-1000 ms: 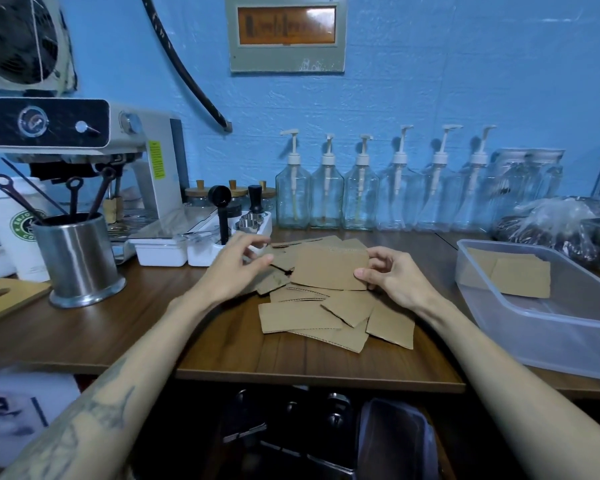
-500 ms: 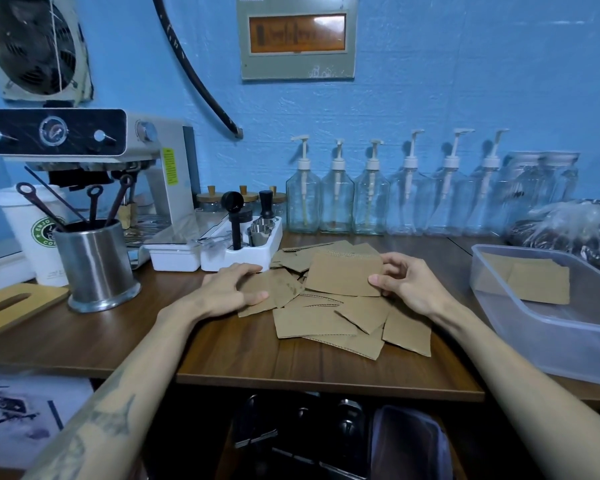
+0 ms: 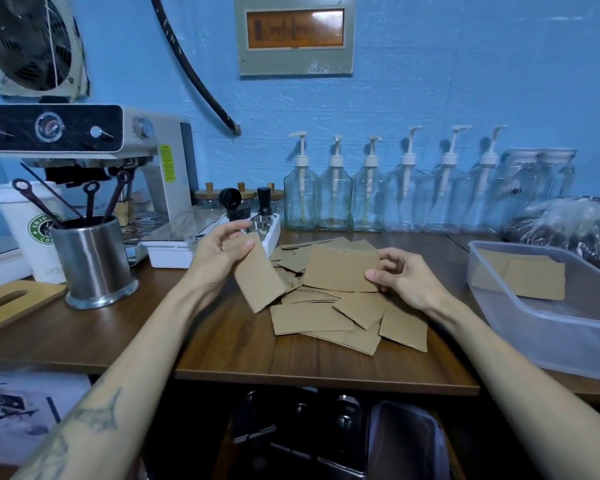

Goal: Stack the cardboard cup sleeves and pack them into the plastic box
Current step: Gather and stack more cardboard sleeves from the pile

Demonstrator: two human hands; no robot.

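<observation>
Several flat brown cardboard cup sleeves lie in a loose pile [image 3: 329, 317] on the wooden counter. My left hand [image 3: 219, 251] pinches one sleeve [image 3: 257, 278] by its top end and holds it lifted and tilted, left of the pile. My right hand [image 3: 399, 275] grips the right edge of a small stack of sleeves [image 3: 342, 268] held above the pile. At the right stands the clear plastic box [image 3: 568, 344], open, with a few sleeves [image 3: 523, 275] lying flat inside it.
A steel utensil cup [image 3: 92, 261] and a paper cup [image 3: 25, 230] stand at the left before an espresso machine [image 3: 84, 140]. A white tray [image 3: 187, 251] sits behind my left hand. Glass pump bottles [image 3: 371, 199] line the wall. A plastic bag [image 3: 565, 223] lies behind the box.
My left hand went down onto the left of the pile, took one sleeve and lifted it. My right hand kept hold of its stack.
</observation>
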